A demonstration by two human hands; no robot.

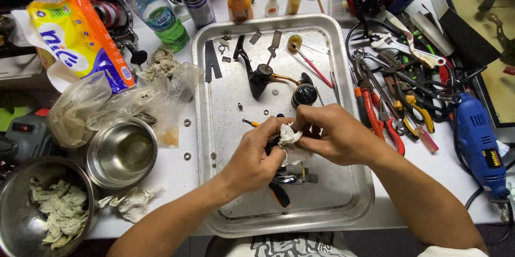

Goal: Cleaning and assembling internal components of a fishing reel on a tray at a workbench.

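Cluttered white workbench (177,174), metal tray (354,203) in the middle. Left hand (252,155) curled around a small dark reel part (274,147), pinching it over the tray's near half. Right hand (330,133) fingers pressed together on a wad of white tissue (289,142), rubbing against that part. Risks, judged: greasy part slipping out of the pinch and dropping onto pliers (281,187) below; loose screws and washers (257,109) on tray getting knocked or swept off by a wrist; tissue fibres snagging in the mechanism. Steel bowl (122,152) just left, tool pile (402,91) right.
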